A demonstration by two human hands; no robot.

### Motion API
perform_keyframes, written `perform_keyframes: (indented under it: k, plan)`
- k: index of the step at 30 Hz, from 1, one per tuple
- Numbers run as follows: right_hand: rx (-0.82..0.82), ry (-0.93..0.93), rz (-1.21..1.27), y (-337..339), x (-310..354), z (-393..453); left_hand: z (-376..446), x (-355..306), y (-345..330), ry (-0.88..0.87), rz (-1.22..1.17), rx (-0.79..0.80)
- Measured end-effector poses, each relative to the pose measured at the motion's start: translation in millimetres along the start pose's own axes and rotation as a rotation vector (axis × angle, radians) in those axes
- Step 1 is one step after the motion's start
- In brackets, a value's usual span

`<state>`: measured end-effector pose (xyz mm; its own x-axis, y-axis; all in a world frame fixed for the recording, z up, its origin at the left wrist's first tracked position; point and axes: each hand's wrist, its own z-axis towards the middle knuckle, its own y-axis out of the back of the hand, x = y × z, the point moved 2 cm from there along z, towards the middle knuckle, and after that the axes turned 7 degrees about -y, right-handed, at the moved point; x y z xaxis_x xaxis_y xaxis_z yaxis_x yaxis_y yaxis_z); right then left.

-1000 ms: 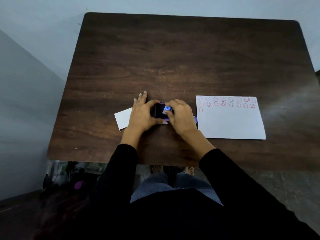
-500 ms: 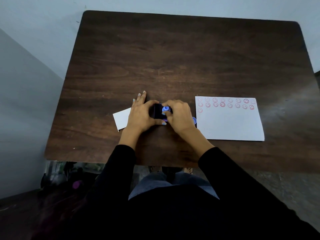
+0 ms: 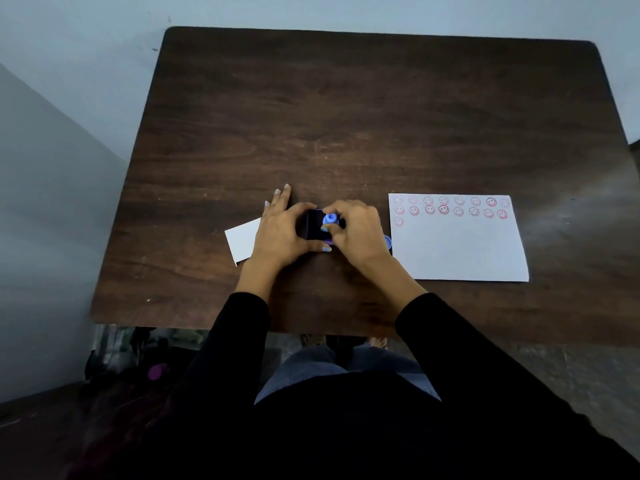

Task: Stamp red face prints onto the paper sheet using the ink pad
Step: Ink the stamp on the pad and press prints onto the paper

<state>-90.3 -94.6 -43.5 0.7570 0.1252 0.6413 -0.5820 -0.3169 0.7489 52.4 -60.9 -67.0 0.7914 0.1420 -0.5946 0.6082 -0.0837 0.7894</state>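
Observation:
A small dark ink pad [image 3: 313, 225] sits on the wooden table [image 3: 346, 116] near its front edge. My left hand [image 3: 282, 232] grips the pad's left side between thumb and fingers. My right hand [image 3: 356, 233] pinches a small blue round stamp [image 3: 330, 218] and holds it down on the pad. To the right lies the white paper sheet [image 3: 457, 251], with two rows of red smiley prints along its top and one print starting a third row at the left.
A small white card [image 3: 242, 239] lies under my left hand's outer edge. A blue round piece [image 3: 388, 241] peeks out between my right hand and the paper. A wall runs along the left; clutter sits on the floor below the table.
Both hands stay on the ink pad with the stamp pressed on it. Only the camera view shifted slightly.

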Motion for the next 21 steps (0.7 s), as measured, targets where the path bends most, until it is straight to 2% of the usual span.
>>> perform_keyframes:
  k: [10,12,14,17,19,21]
  plan:
    - [-0.035,-0.010,-0.020,-2.2,1.7,-1.4,0.4,-4.1,2.6,0.018,0.061,0.035]
    - [-0.024,-0.032,0.021,3.2,1.9,0.6,-1.8,-7.4,4.6,0.032,0.062,-0.005]
    - [-0.092,-0.150,0.302,15.0,-5.0,-1.4,-6.4,-14.0,4.9,0.017,0.053,-0.096]
    - [-0.182,-0.427,1.045,40.3,-27.3,-8.0,-13.9,-39.0,-5.2,-0.116,0.023,-0.214]
    - [-0.119,-0.529,1.472,55.1,-46.0,-11.6,-14.4,-60.4,-21.5,-0.202,0.036,-0.202]
    - [-0.069,-0.578,1.736,68.6,-61.7,-17.2,-12.2,-78.4,-39.0,-0.250,0.048,-0.147]
